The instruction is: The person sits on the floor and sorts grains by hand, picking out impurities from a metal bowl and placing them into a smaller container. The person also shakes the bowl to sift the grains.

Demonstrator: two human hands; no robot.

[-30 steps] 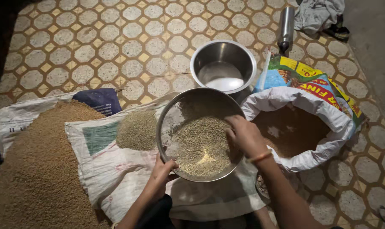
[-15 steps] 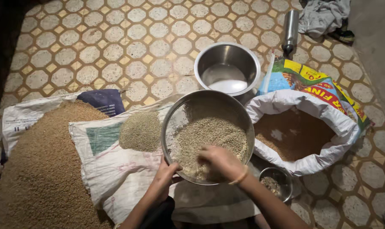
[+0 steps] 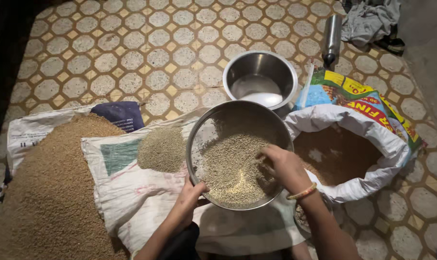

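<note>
A round steel pan point(image 3: 213, 126) holds a layer of pale grain point(image 3: 230, 166). My left hand point(image 3: 192, 192) grips the pan's near rim and holds it tilted above a white sack cloth point(image 3: 132, 202). My right hand point(image 3: 282, 166) rests inside the pan on its right side, fingers spread in the grain. A beaded bracelet circles that wrist.
A small grain heap point(image 3: 162, 149) lies on the cloth. A large brown grain pile point(image 3: 50, 188) covers the left. An open white sack point(image 3: 372, 144) of grain stands right. An empty steel bowl point(image 3: 260, 79), a steel bottle point(image 3: 331, 38) and crumpled cloth point(image 3: 372, 19) sit beyond on tiled floor.
My right hand has slid from the pan's near edge to its right side through the grain. The pan stays held by my left hand.
</note>
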